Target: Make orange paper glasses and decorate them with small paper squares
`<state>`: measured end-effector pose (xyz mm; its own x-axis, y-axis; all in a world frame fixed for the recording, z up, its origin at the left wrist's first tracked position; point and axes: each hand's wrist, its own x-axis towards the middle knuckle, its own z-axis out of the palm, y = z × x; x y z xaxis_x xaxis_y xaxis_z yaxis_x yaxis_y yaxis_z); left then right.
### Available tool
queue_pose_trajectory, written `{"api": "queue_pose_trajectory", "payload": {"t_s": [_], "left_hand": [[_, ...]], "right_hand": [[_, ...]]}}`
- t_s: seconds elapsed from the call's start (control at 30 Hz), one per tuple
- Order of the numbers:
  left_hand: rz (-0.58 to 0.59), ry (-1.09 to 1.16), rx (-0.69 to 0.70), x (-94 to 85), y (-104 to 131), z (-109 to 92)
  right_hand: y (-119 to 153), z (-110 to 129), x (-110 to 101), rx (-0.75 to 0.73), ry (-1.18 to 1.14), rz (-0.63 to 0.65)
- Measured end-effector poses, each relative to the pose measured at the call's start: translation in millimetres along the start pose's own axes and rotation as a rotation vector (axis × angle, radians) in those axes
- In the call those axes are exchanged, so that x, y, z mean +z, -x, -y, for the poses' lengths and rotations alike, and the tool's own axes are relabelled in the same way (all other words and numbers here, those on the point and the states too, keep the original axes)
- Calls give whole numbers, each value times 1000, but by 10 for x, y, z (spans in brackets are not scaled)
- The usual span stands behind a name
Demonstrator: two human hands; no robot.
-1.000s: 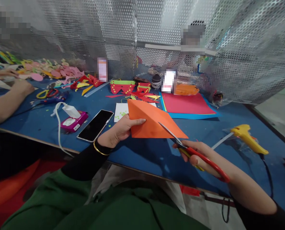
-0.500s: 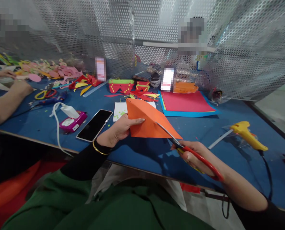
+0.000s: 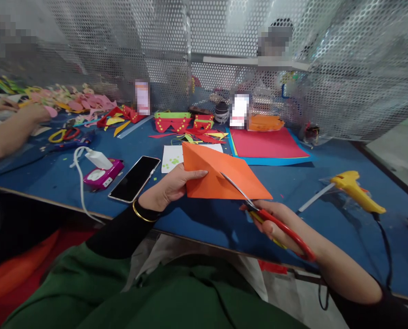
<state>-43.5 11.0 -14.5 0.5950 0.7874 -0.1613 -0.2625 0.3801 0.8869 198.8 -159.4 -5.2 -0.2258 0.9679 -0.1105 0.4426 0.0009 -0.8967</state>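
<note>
Pinches orange paper (image 3: 220,180) between thumb and fingers of the left hand (image 3: 172,183); grips red-handled scissors (image 3: 267,216) in curled fingers of the right hand (image 3: 288,212), with one blade across the paper, near the left thumb.

I can read no text, label, brand or number from my end. The left lit screen (image 3: 142,98) and the right lit screen (image 3: 240,110) both reach me as coarse blocks, and the purple socket block (image 3: 103,174) and yellow glue gun (image 3: 359,189) show too small for legible marking.
</note>
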Motion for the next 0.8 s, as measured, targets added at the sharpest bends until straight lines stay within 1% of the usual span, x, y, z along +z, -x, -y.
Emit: {"api": "queue_pose_trajectory", "payload": {"t_s": [0.13, 0.27, 0.43, 0.53, 0.63, 0.8], "left_hand": [[16, -10, -30, 18, 19, 10], [37, -24, -21, 21, 30, 12], [2, -19, -34, 34, 48, -14], [-5, -7, -50, 47, 57, -31], [-13, 4, -61, 47, 53, -29], [-11, 13, -30, 32, 34, -2]], "right_hand": [[-18, -4, 4, -28, 74, -10], [-63, -8, 36, -36, 191, -75], [-120, -58, 77, -52, 215, -122], [-117, -97, 78, -35, 212, -115], [-91, -112, 70, -25, 208, -78], [-63, -103, 73, -20, 195, -55]]}}
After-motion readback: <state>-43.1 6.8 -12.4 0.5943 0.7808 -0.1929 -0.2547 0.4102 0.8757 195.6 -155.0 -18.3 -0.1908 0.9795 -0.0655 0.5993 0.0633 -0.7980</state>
